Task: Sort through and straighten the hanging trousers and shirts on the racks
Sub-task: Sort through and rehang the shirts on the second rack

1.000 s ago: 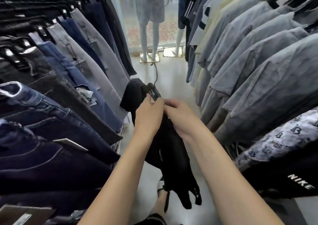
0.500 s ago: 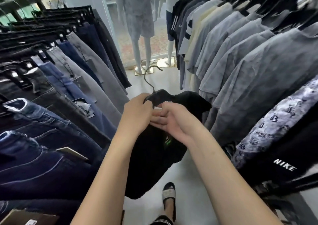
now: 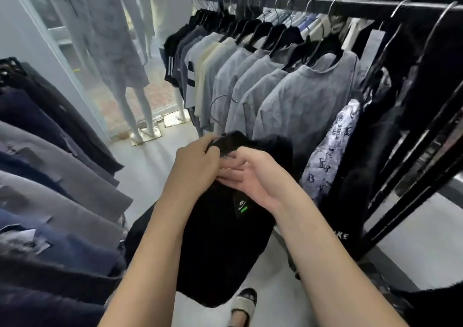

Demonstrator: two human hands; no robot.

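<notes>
**Desk:** Where is the black shirt (image 3: 215,251) on your feed?

**Operator:** It is at the centre of my view, in the aisle between the two racks. It is off the rail (image 3: 325,3) and hangs from both hands over the pale floor (image 3: 150,166).

**Desk:** What is hidden?

**Operator:** The hanger's body is inside the shirt. I see only its wire hook (image 3: 218,108), which rises free above the left hand. The hands cover the collar, and the left forearm crosses the shirt's lower left part. A green label (image 3: 241,207) shows below the right hand, but its print is too small to read.

**Desk:** What are the hands doing?

**Operator:** The left hand (image 3: 195,161) has its fingers curled and grips the shirt's collar at the base of the hook, knuckles toward me. The right hand (image 3: 255,176) lies across the chest of the shirt. Its fingers are nearly straight and point left, touching the left hand, and the thumb arches up to the collar. I cannot tell whether it pinches the cloth or only rests on it.

**Desk:** And the surroundings?

**Operator:** Grey shirts (image 3: 300,96) hang on black hangers along the rail to the right. A patterned shirt (image 3: 325,156) hangs just beside the right hand. The trousers (image 3: 50,176) on the left are blurred, and the frame cuts off their tops. Mannequin legs (image 3: 140,106) stand at the far end. A sandalled foot (image 3: 244,301) shows below the hem.
</notes>
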